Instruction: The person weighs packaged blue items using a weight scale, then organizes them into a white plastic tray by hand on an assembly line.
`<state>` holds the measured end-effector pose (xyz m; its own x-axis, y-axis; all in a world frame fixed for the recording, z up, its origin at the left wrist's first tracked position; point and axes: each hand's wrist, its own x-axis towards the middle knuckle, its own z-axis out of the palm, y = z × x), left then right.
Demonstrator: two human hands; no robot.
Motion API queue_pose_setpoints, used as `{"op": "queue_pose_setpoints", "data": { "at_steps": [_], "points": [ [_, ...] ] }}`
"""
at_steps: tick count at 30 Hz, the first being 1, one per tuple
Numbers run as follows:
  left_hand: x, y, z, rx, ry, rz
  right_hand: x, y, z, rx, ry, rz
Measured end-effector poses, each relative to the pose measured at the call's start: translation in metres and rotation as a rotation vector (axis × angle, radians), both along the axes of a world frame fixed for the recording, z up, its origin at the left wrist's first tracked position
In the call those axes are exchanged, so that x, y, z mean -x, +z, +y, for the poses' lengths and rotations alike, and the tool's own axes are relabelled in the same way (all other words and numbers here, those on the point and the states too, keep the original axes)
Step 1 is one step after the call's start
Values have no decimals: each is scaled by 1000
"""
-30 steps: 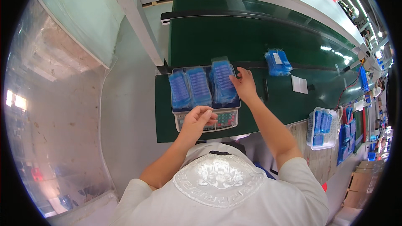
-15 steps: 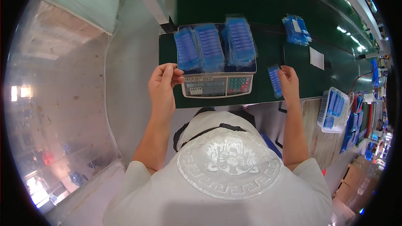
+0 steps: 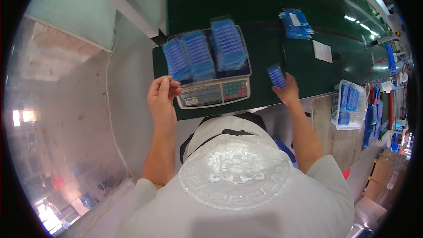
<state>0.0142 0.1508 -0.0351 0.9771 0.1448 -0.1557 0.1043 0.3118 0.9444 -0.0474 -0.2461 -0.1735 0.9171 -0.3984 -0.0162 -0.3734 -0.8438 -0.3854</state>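
Observation:
My right hand (image 3: pixel 288 90) holds a small clear packet (image 3: pixel 276 76) of blue, ribbed items by its lower right edge, above the dark green table. My left hand (image 3: pixel 163 92) is by the front left corner of a weighing scale (image 3: pixel 236 90). Its thumb and fingers are pinched together; whether anything thin is between them I cannot make out. On the scale's plate lie several such packets in three stacks: a left stack (image 3: pixel 177 59), a middle stack (image 3: pixel 198 55) and a right stack (image 3: pixel 229 44), which stands a little apart.
Farther back on the green table (image 3: pixel 260 66) lies a pile of blue packets (image 3: pixel 296 24) with a white slip on top. A white paper (image 3: pixel 322 51) lies nearby. At the right, a white basket (image 3: pixel 350 125) holds more blue packets. A metal post (image 3: pixel 128 6) rises beyond the scale.
My right hand has turned and moved toward the scale with the packet, which now points more away from me. The left hand stays pinched by the scale's corner. The whole view has shifted.

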Motion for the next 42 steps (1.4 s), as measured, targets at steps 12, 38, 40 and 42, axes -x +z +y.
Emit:
{"op": "queue_pose_setpoints", "data": {
  "at_steps": [12,38,40,42],
  "points": [
    [49,1,-72,-94,-136,128,-6,-23,-5,-87,-212,113],
    [70,33,-204,196,-723,308,50,176,27,-1081,113,-357],
    [70,41,-201,268,-634,277,50,177,21,-782,241,-515],
    [70,47,-203,247,-651,269,51,182,24,-767,266,-574]
  ]
}}
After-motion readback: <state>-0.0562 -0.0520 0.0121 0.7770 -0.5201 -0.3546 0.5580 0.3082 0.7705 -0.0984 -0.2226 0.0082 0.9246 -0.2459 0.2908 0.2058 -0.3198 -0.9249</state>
